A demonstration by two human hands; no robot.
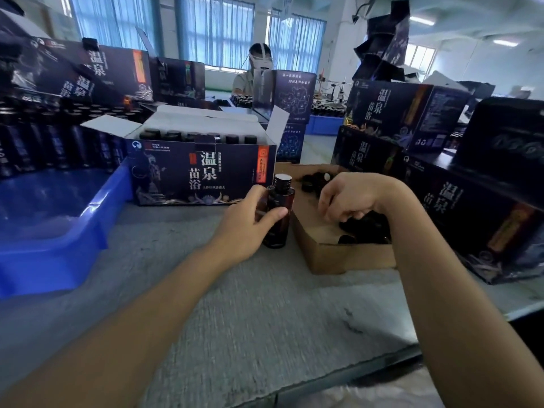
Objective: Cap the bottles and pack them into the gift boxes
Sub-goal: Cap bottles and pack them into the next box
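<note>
On the worktable (235, 290) my left hand (247, 222) grips the upright bottle (279, 201); my right hand (347, 198) curls over the cap tray (323, 254), grasp unverifiable.

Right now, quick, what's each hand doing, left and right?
Left hand: grips the dark bottle standing on the table.
Right hand: curled over the cardboard tray of caps; whether it holds one cannot be told.
</note>
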